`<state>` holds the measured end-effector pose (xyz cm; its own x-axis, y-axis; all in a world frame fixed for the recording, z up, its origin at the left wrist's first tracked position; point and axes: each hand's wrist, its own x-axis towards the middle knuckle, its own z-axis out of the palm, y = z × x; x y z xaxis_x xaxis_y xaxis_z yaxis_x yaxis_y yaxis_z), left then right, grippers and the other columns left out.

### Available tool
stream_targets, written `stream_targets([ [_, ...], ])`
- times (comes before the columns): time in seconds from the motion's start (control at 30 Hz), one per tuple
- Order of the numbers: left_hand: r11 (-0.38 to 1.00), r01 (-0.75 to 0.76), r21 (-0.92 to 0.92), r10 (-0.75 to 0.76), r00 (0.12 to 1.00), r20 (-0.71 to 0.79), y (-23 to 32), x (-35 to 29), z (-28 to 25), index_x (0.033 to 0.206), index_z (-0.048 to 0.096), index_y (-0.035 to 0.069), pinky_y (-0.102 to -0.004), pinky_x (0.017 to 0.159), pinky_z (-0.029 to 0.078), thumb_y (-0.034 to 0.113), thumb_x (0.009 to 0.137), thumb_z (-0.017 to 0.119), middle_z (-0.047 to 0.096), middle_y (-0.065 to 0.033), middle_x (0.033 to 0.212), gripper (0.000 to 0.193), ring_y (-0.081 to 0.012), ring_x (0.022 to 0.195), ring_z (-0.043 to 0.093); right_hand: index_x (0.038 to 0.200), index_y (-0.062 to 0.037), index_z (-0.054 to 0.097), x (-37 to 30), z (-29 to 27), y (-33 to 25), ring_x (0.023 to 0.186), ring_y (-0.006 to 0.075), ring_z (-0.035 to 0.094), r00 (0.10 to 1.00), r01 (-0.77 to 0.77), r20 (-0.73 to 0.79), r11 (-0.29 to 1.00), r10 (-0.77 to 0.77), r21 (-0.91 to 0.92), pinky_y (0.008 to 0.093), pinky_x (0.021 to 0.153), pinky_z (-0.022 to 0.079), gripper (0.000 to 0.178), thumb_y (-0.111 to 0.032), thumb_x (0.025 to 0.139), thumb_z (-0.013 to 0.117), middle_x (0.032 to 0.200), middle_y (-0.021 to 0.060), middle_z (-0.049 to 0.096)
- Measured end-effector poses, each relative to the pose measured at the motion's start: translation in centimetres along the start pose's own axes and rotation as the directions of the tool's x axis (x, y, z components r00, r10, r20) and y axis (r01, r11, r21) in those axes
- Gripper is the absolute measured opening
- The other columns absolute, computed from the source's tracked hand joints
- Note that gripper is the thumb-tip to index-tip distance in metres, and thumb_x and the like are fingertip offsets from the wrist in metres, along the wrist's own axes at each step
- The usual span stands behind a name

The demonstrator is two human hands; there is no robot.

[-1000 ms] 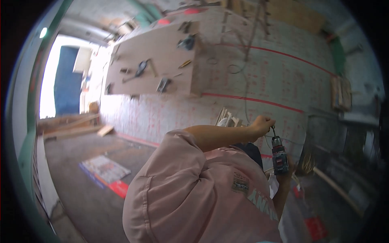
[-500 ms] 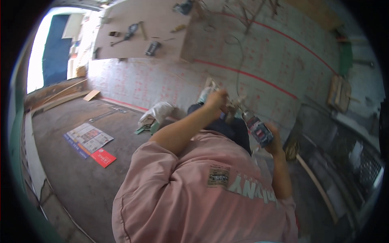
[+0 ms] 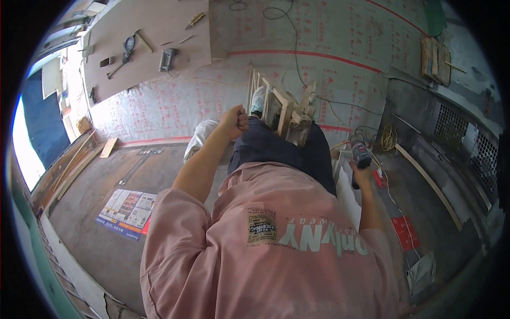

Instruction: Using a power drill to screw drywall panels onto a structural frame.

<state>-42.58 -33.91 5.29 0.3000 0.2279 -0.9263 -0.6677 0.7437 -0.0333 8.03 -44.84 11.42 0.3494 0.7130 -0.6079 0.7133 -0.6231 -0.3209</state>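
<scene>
My right hand (image 3: 362, 174) is wrapped round the handle of a cordless drill (image 3: 360, 153), held low at my right side, its front end pointing away from me. Closed into a fist, my left hand (image 3: 234, 122) hovers above my left thigh; whether anything small is inside the fingers is hidden. A rough wooden frame (image 3: 286, 112) of narrow boards and blocks stands by my knees, between the two hands and touched by neither. Beside my left forearm sits a white plastic bag (image 3: 201, 137).
At the far left a large board (image 3: 180, 56) carries a hammer (image 3: 144, 41), a yellow-handled tool (image 3: 195, 21) and several other tools. Printed sheeting (image 3: 340, 45) with red lines covers the floor ahead. Leaflets (image 3: 127, 210) lie left; a long wooden strip (image 3: 430, 186) and coiled cord (image 3: 389, 137) lie right.
My right hand has carried the drill away from the wooden frame, out to the right. The left hand has drawn back leftward from the frame. The view has shifted.
</scene>
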Motion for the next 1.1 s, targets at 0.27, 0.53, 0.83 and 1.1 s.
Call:
stream_targets([
  [0.27, 0.993, 0.055, 0.105, -0.040, 0.989, -0.142, -2.7, 4.9, 0.6, 0.076, 0.045, 0.016, -0.0274, 0.048, 0.028, 0.032, 0.099, 0.045, 0.036, 0.0036, 0.058, 0.029, -0.0113, 0.050, 0.034, 0.103, -0.0034, 0.066, 6.3, 1.6, 6.5, 0.094, 0.0423, 0.063, 0.983, 0.074, 0.176, 0.993, -0.058, -0.091, 0.0458, 0.078, 0.049, 0.043, -0.030, 0.071, 0.075, 0.096, 0.0216, 0.068],
  [0.53, 0.985, -0.171, 0.017, 0.170, 0.948, -0.268, -9.0, 9.1, -3.2, 0.089, 0.056, 0.010, -0.0265, 0.055, 0.041, 0.021, 0.096, 0.050, 0.053, 0.0011, 0.070, 0.014, -0.0132, 0.064, 0.052, 0.113, -0.0074, 0.061, 16.7, 6.8, 7.5, 0.098, 0.0413, 0.063, 0.949, 0.071, 0.314, 0.982, -0.012, -0.174, 0.0458, 0.083, 0.050, 0.047, -0.027, 0.072, 0.072, 0.100, 0.0219, 0.067],
  [0.83, 0.979, -0.138, 0.151, 0.173, 0.952, -0.251, -14.8, 12.1, -3.8, 0.112, 0.064, -0.002, -0.0331, 0.073, 0.053, 0.016, 0.089, 0.065, 0.068, -0.0088, 0.095, 0.029, -0.0176, 0.082, 0.065, 0.116, -0.0020, 0.060, 21.9, 12.9, 6.9, 0.098, 0.0385, 0.063, 0.906, 0.243, 0.321, 0.960, -0.276, 0.140, 0.0412, 0.085, 0.049, 0.048, -0.027, 0.076, 0.070, 0.102, 0.0219, 0.066],
  [1.1, 0.950, -0.044, 0.309, 0.166, 0.910, -0.380, -16.4, 15.4, -8.3, 0.135, 0.048, 0.003, -0.0312, 0.105, 0.035, 0.017, 0.088, 0.067, 0.053, -0.0111, 0.132, 0.053, -0.0119, 0.122, 0.045, 0.124, -0.0059, 0.057, 23.3, 16.3, -13.1, 0.102, 0.0367, 0.062, 0.716, 0.445, 0.300, 0.743, -0.631, 0.500, 0.0403, 0.087, 0.047, 0.047, -0.031, 0.085, 0.065, 0.109, 0.0190, 0.064],
])
